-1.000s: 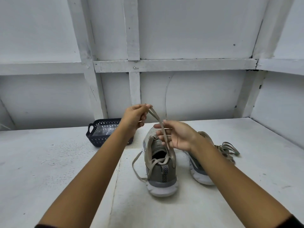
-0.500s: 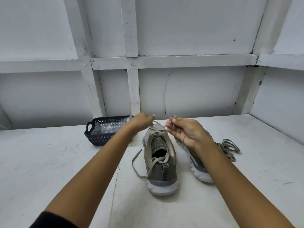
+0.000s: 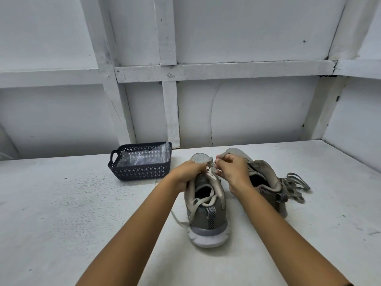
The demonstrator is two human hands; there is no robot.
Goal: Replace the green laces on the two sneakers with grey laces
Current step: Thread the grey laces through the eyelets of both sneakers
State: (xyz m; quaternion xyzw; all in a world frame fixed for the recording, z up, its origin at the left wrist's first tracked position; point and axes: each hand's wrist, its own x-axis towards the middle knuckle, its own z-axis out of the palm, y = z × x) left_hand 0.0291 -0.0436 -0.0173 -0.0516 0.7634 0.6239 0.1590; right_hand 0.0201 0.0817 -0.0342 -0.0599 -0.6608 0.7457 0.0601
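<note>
Whitewashed boards back the tabletop (image 3: 61,203), with a dark basket (image 3: 140,162) at ten o'clock. Dead centre is the nearer sneaker (image 3: 206,219), its partner (image 3: 266,172) at two o'clock and loose laces (image 3: 294,184) at three. My left hand (image 3: 185,174) grips the eyelet flap, while my right hand (image 3: 235,170) fingers (image 3: 223,159) pinch the lace (image 3: 199,203) end. I'd steady the flap, thread squarely and draw the slack evenly.

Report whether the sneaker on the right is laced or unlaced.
Unlaced where visible: the right sneaker shows bare eyelets, and loose laces lie beside it.
</note>
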